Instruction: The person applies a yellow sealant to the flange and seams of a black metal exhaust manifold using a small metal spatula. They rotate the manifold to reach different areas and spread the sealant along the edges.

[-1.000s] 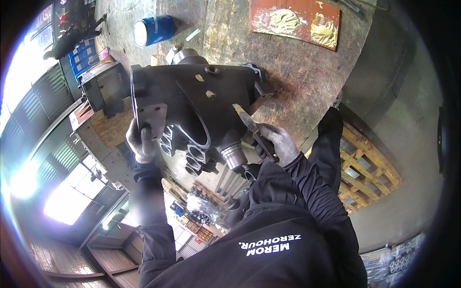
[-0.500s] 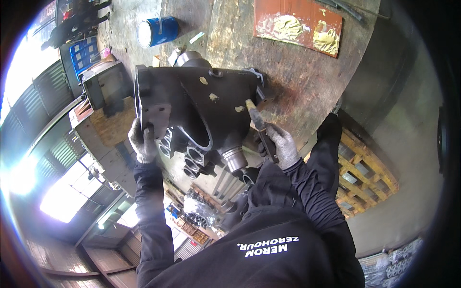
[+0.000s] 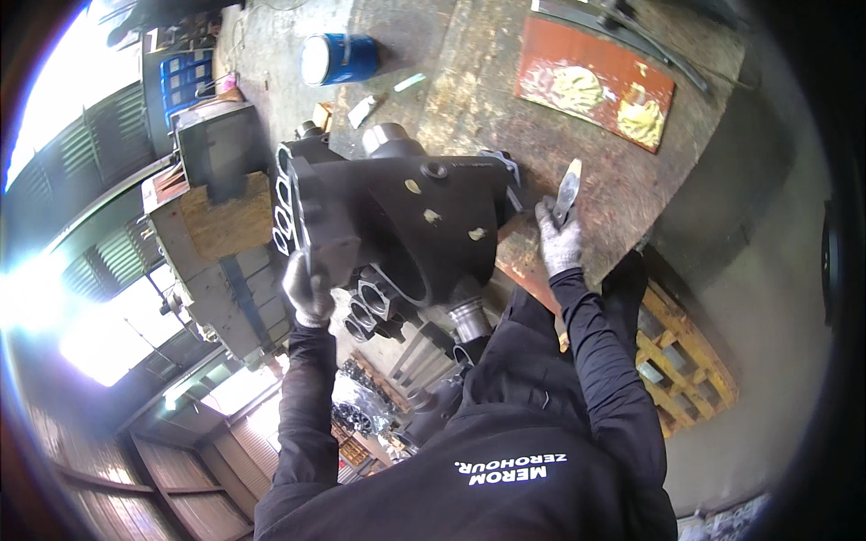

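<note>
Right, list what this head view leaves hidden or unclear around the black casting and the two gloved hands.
- Black metal casting: its underside and far end are hidden by its own bulk.
- Left hand: its fingertips are hidden against the casting's flange.
- Right hand: it holds a flat metal tool, whose handle is covered by the glove.
- Blue can: its contents are too small to tell.
- Orange sheet: the yellowish lumps on it are blurred.

Worn workbench [image 3: 577, 171], wooden pallet [image 3: 686, 361], perhaps daylit windows [image 3: 54, 298]
</note>
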A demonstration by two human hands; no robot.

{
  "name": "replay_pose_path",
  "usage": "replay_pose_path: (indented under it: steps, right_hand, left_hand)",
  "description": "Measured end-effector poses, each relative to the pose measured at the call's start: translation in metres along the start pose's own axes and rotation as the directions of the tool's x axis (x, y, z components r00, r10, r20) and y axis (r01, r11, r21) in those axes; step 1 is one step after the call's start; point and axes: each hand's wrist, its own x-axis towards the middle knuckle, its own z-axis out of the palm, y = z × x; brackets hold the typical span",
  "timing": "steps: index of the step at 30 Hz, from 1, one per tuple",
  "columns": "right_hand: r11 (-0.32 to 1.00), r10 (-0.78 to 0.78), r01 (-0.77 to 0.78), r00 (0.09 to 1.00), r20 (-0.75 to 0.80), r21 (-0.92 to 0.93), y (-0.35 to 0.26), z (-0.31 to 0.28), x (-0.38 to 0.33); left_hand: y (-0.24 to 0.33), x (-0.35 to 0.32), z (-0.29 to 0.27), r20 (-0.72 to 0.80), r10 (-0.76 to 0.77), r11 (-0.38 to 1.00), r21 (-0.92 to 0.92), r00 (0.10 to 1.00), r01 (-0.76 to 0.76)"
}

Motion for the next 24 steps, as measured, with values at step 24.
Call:
replay_pose_path:
  steps: [24]
  right_hand:
    - [0.946, 0.124, -0.074, 0.982, 0.141, -0.317, 0.027, 0.045, 0.026]
  left_hand:
    - [-0.05, -0.085, -0.002, -0.091, -0.043, 0.995, -0.091, 0.995, 0.035]
